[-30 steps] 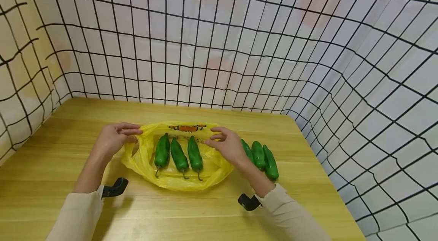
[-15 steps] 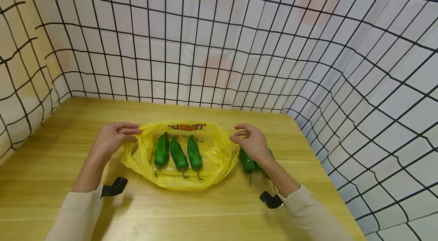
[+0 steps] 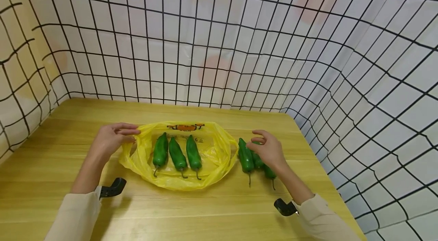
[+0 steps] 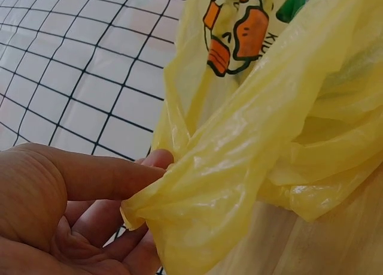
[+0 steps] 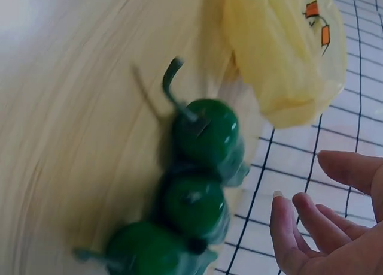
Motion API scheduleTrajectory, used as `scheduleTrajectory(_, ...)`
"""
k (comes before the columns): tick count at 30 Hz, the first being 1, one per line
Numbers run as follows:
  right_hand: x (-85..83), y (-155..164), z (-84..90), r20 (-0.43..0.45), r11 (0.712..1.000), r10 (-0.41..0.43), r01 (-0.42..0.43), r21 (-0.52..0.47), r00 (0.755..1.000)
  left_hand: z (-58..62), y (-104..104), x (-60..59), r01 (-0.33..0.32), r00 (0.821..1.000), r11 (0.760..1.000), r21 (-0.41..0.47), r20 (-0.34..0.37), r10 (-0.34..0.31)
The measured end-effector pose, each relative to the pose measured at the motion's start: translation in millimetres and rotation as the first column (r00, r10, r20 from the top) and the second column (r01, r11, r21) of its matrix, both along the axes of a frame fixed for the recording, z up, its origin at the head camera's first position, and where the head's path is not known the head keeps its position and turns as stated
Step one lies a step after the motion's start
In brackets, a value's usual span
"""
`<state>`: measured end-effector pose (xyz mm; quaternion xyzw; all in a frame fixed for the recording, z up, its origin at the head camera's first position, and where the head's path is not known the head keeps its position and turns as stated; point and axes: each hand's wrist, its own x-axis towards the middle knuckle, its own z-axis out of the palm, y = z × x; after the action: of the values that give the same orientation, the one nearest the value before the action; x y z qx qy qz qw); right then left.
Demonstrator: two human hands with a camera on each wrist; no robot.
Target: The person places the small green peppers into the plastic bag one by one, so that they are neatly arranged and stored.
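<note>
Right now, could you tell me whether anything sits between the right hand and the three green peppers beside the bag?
Nothing visible does. The right hand hovers open directly over the loose peppers, with only air between them in the right wrist view.

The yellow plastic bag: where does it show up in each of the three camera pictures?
Head view: the yellow plastic bag lies mid-table, three green peppers inside; the left hand pinches its left edge.
Left wrist view: the bag fills the right side, its edge bunched between thumb and fingers.
Right wrist view: the bag sits at top right, beyond three loose peppers.
Shared landmark: the orange print on the bag.
</note>
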<state>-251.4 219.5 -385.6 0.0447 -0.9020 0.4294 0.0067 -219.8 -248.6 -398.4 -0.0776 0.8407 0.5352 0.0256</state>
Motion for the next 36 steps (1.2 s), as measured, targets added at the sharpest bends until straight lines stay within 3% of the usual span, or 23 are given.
scheduleTrajectory(14, 1.5, 37.7, -18.5, -0.05, 0.986, -0.119, 0.124, 0.113, 0.992, -0.1, -1.0, -0.7, 0.003, 1.0, 1.0, 0.005, -0.004, -0.003)
scheduleTrajectory(25, 4.2, 55.6, -32.2, -0.037, 0.975, -0.139, 0.143, 0.171, 0.99, -1.4, 0.3, 0.9, 0.004, 1.0, 1.0, -0.015, -0.026, -0.004)
scheduleTrajectory(36, 3.7, 59.8, -33.7, 0.013, 0.966, -0.119, 0.113, 0.233, 0.993, -0.1, -1.1, 0.5, 0.009, 1.0, 1.0, -0.019, -0.017, -0.009)
